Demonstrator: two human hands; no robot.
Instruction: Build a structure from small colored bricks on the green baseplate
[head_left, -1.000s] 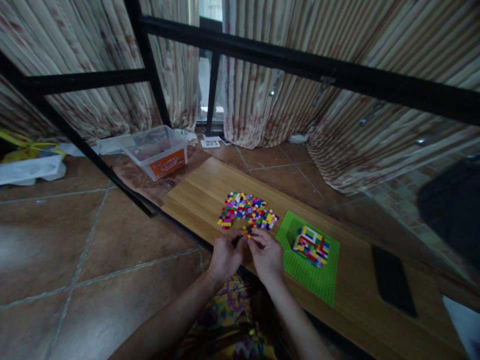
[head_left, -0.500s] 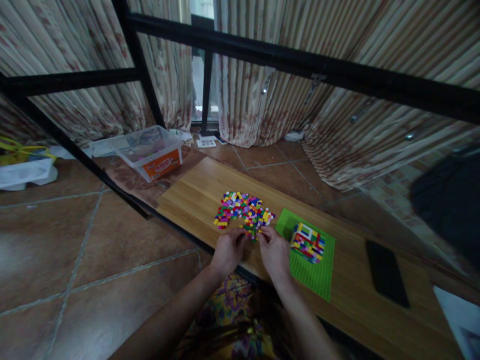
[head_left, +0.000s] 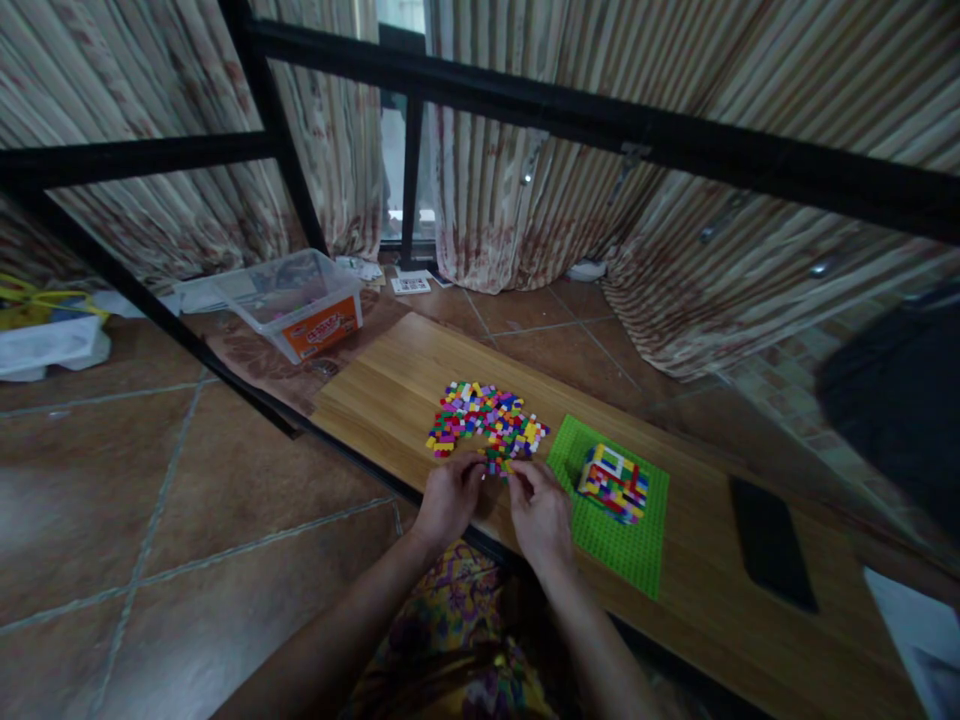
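brick pile (head_left: pixel 487 410): one | hands (head_left: pixel 448 500): two | baseplate (head_left: pixel 626 555): one | brick build (head_left: pixel 615 485): one

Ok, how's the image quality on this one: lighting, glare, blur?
In the head view, the light is dim; a pale sheen lies on the floor tiles at lower left; the dark shape at the right edge looks soft; the loose bricks keep distinct colours, but whether the left hand or right hand grips one is too small to tell.

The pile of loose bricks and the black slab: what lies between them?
In the head view, the green studded baseplate lies between them, with the multicoloured brick build on it.
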